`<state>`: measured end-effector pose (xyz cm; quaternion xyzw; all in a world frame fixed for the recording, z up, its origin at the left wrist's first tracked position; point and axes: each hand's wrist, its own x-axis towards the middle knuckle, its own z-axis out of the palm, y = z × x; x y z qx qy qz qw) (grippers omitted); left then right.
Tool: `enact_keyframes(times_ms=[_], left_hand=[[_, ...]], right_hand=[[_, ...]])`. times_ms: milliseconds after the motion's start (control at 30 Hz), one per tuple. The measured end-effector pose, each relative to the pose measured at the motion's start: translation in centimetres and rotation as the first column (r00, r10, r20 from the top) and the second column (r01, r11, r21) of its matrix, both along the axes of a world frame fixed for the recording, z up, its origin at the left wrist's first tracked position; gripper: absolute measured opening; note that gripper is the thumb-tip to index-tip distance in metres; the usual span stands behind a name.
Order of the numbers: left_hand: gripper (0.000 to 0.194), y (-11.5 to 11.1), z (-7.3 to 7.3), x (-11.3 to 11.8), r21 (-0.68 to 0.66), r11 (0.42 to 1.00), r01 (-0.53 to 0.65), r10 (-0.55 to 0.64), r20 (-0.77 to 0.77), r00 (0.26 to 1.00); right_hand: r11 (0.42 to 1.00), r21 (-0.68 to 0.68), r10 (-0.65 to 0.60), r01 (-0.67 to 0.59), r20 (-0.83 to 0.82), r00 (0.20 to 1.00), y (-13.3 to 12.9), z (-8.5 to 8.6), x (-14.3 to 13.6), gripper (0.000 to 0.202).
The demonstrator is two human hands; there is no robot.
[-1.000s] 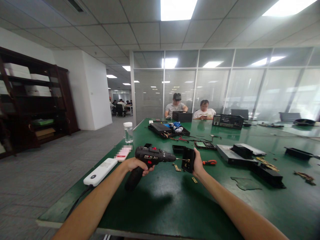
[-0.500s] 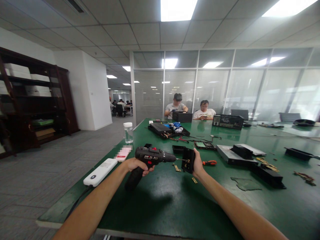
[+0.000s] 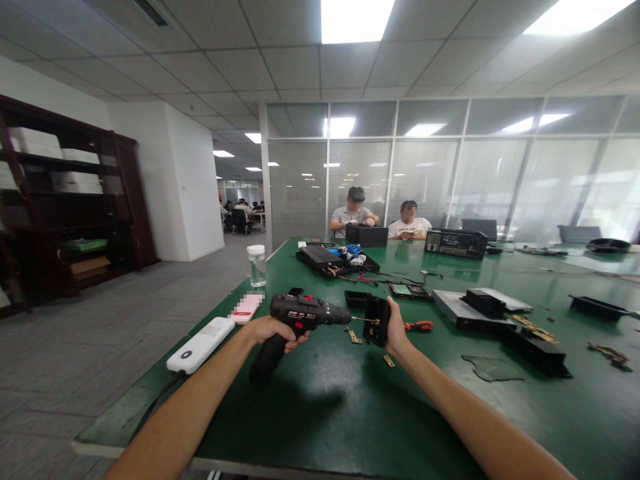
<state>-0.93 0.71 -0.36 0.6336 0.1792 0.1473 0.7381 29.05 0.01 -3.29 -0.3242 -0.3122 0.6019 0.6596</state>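
My left hand [image 3: 278, 331] is wrapped round the grip of a black cordless drill [image 3: 300, 312], which points to the right above the table. The drill's long thin bit reaches a small black plastic housing [image 3: 376, 321], and its tip meets brass-coloured parts inside. My right hand [image 3: 395, 325] grips that housing from its right side and holds it upright off the table. Below and between the hands lie small brass strips [image 3: 355, 337] on the tabletop. An orange-handled screwdriver [image 3: 419, 326] rests just beyond my right hand.
On the green table [image 3: 310, 427] are a white power strip [image 3: 201, 345], a clear jar [image 3: 257, 267], a silver case [image 3: 465, 310], black housings [image 3: 537, 353] and a dark glass-like sheet [image 3: 493, 368]. Two people [image 3: 353, 217] sit across the table, one behind a black box [image 3: 367, 235].
My hands, the drill and the black housing hold almost the same position. Across the table, the person behind the black box has shifted their hands slightly.
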Motion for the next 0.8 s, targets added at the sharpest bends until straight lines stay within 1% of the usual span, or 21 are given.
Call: enact_keyframes(times_ms=[233, 567, 800], left_hand=[[0.038, 0.09, -0.06, -0.03, 0.02, 1.0, -0.001, 0.001, -0.008, 1.0], [0.036, -0.1, 0.13, 0.04, 0.023, 1.0, 0.002, -0.001, -0.011, 1.0], [0.036, -0.3, 0.28, 0.06, 0.0, 1.0, -0.012, 0.012, -0.01, 1.0]], right_hand=[[1.0, 0.001, 0.027, -0.027, 0.011, 1.0, -0.23, 0.13, -0.04, 0.042], [1.0, -0.006, -0.008, 0.009, 0.003, 1.0, -0.27, 0.2, -0.05, 0.04], [1.0, -0.009, -0.003, 0.003, -0.008, 1.0, -0.21, 0.18, -0.05, 0.039]])
